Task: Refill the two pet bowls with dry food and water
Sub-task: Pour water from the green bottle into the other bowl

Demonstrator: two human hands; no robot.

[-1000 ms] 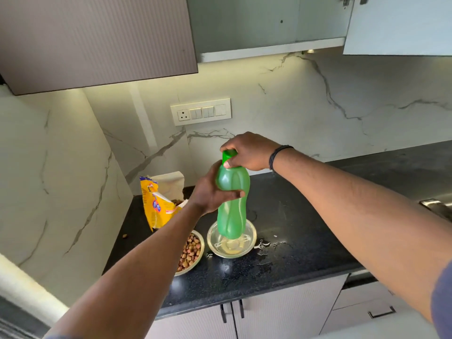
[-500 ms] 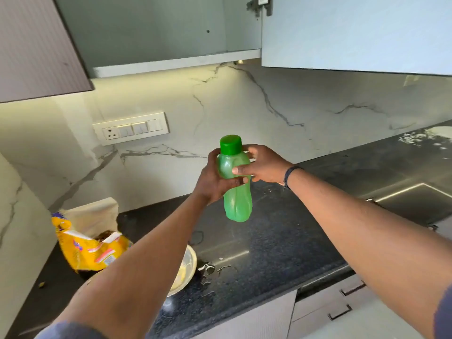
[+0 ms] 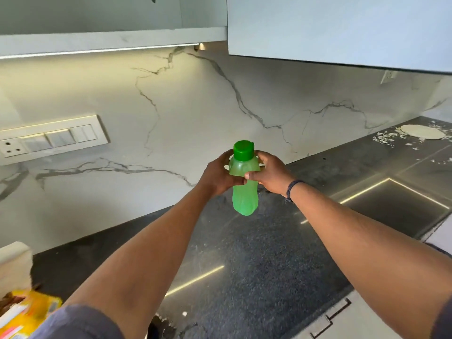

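With both hands wrapped round it, a green bottle [image 3: 244,189] hangs upright in mid-air above a dark counter [image 3: 256,265], near the middle of the view; the left hand [image 3: 219,176] curls round its shoulder from nine o'clock, the right hand [image 3: 270,176] from three o'clock, thumb lying across the front; both grips are closed firmly on the plastic, with no gap showing. The cap [image 3: 242,150] sits on top at twelve o'clock, seemingly closed; a capped bottle held clear of the counter suggests the pouring is done and the bottle is being carried aside, though that is a judgement.

The bottle is translucent, soft-looking plastic, waisted in the middle and rounded at the base; the cap is a darker, opaque green and cylindrical; how much water remains cannot be told. The counter is speckled black stone, polished enough to mirror strips of light; a few drops or crumbs lie on it at six o'clock. Behind rises a white marble-look wall [image 3: 195,106] with grey veins; a cream switch plate [image 3: 51,139] sits at nine o'clock. A yellow food bag [image 3: 29,311], crinkled and glossy, shows at seven o'clock; a steel sink [image 3: 396,206] lies at three o'clock. The two bowls are out of view.
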